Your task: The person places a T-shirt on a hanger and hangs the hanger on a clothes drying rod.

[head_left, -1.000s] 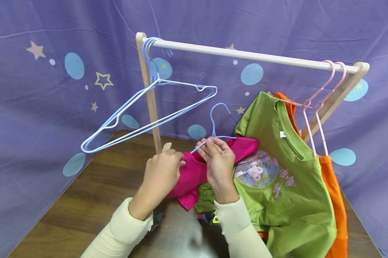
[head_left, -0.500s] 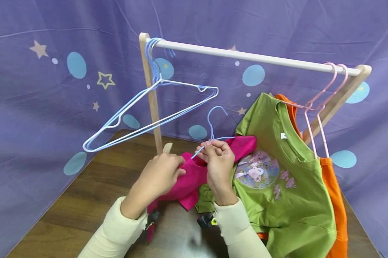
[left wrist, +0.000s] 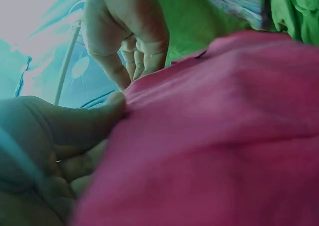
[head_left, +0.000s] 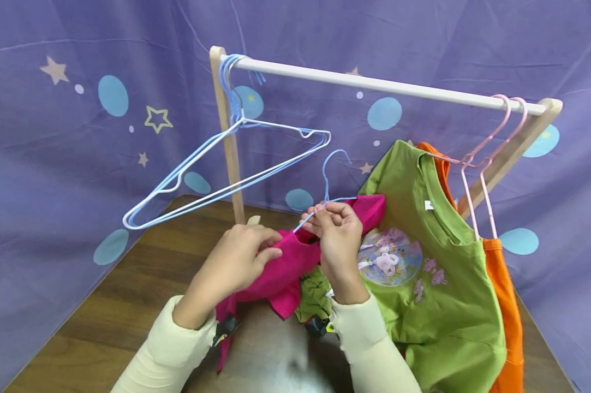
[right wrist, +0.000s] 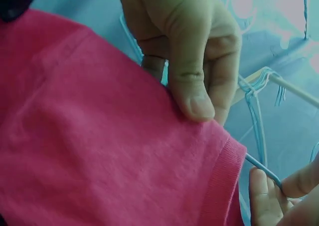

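Note:
A bright pink shirt point(head_left: 287, 265) is partly on a blue wire hanger point(head_left: 326, 177); the hanger's hook and neck stick out above the neckline. My left hand point(head_left: 233, 256) pinches the shirt's left shoulder between thumb and fingers, which the left wrist view shows closely at the thumb point(left wrist: 107, 111). Just below the hook, my right hand point(head_left: 340, 237) pinches the hanger. The hanger's right arm runs into the shirt's far shoulder. Its left arm reaches the neckline, and its tip is hidden by cloth. In the right wrist view the hanger arm point(right wrist: 261, 166) shows beside the pink collar edge.
A rack with a white rail point(head_left: 374, 83) stands behind. Blue and white hangers point(head_left: 226, 191) hang at its left end. Pink hangers point(head_left: 489, 164) at the right carry a green T-shirt point(head_left: 442, 295) and an orange garment point(head_left: 506, 305). A crumpled green cloth point(head_left: 315, 295) lies under the pink shirt.
The right hand and the hanger have risen a little. My left hand has shifted slightly left, and a pink strip of cloth now hangs below its wrist.

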The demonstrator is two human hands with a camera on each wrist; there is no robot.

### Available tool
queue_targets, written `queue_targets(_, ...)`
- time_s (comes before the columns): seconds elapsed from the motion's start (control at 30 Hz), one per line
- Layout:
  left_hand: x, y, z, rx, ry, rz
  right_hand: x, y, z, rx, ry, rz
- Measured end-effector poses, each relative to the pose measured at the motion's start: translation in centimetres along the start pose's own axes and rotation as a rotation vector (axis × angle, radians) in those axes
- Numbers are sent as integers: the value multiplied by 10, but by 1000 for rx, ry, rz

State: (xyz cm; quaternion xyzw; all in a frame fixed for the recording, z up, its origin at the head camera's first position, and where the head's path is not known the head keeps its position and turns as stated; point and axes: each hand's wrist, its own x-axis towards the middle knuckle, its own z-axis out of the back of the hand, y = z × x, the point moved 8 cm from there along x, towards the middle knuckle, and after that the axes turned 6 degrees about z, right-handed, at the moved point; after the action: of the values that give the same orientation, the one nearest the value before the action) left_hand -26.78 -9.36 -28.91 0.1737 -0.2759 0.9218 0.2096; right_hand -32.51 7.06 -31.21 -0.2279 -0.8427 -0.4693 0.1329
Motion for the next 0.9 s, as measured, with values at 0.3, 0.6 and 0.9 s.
queue_targets(0.3, -1, 3, 23, -211, -155, -26, 22, 35, -14, -99, 103, -23)
queue_targets(0.6, 10, 28, 25, -173, -321, 70, 39, 84, -15, -203, 174, 1)
queue_targets(0.9, 15, 63, 14, -50, -454, 210, 53, 124, -18, -372, 201, 34)
